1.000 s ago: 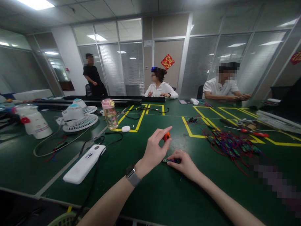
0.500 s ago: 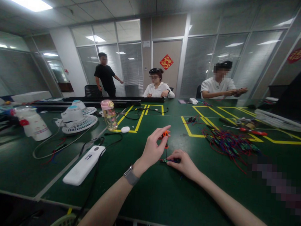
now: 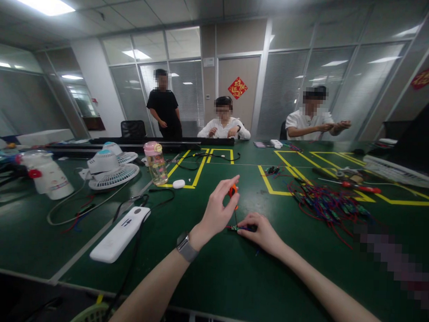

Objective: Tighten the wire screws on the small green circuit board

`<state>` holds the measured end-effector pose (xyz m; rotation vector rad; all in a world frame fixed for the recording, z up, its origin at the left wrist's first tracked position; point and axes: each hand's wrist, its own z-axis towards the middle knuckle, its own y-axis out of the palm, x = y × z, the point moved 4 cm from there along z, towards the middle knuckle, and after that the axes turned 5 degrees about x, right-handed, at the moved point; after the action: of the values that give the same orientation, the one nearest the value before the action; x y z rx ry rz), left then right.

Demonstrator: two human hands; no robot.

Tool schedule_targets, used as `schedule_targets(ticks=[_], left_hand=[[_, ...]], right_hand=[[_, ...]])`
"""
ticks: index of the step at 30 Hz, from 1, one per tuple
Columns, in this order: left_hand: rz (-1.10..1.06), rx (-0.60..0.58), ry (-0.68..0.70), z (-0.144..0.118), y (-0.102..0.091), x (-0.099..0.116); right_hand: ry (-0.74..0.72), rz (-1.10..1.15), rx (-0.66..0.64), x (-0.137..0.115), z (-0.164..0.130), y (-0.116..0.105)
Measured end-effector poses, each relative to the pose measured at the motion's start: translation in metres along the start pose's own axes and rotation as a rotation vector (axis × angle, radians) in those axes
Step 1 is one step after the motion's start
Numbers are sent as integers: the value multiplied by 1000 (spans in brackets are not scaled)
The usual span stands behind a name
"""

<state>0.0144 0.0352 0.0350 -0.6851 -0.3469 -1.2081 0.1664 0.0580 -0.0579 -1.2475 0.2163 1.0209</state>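
My left hand (image 3: 220, 203), with a watch on its wrist, is closed around the orange handle of a small screwdriver (image 3: 235, 192). The screwdriver stands nearly upright, its thin shaft running down to a small green circuit board (image 3: 234, 228) on the table. My right hand (image 3: 259, 232) pinches the board's right end between thumb and fingers and rests low on the tabletop. A red wire shows at the board's left end, and dark wires run under my right hand. The exact contact of the tip is too small to make out.
A heap of wired circuit boards (image 3: 332, 202) lies right, near a red-handled screwdriver (image 3: 366, 189). Left are a white power bank (image 3: 120, 235), white fans (image 3: 110, 174), a pink-lidded bottle (image 3: 156, 163) and a white jug (image 3: 47, 176). Three people are across the green table (image 3: 210, 283).
The screwdriver handle has turned and tilted slightly in my left hand; my right hand holds its place. Across the table, the person in black has moved right.
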Motion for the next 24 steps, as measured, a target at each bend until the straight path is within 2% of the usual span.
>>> schedule_targets(ticks=[2, 6, 10, 11, 15, 20, 24], left_hand=[[-35, -19, 0, 0, 1, 1], [93, 79, 21, 0, -4, 1], [-50, -42, -21, 0, 1, -3], [-65, -40, -28, 0, 1, -4], [65, 81, -10, 0, -3, -4], [-52, -1, -12, -1, 1, -2], [89, 126, -10, 0, -5, -2]], right_hand=[[-3, 4, -1, 1, 0, 0], [-5, 8, -1, 1, 0, 1], [-3, 11, -2, 1, 0, 0], [-3, 12, -4, 1, 0, 0], [-4, 0, -4, 2, 1, 0], [1, 4, -6, 1, 0, 0], [11, 4, -6, -1, 0, 0]])
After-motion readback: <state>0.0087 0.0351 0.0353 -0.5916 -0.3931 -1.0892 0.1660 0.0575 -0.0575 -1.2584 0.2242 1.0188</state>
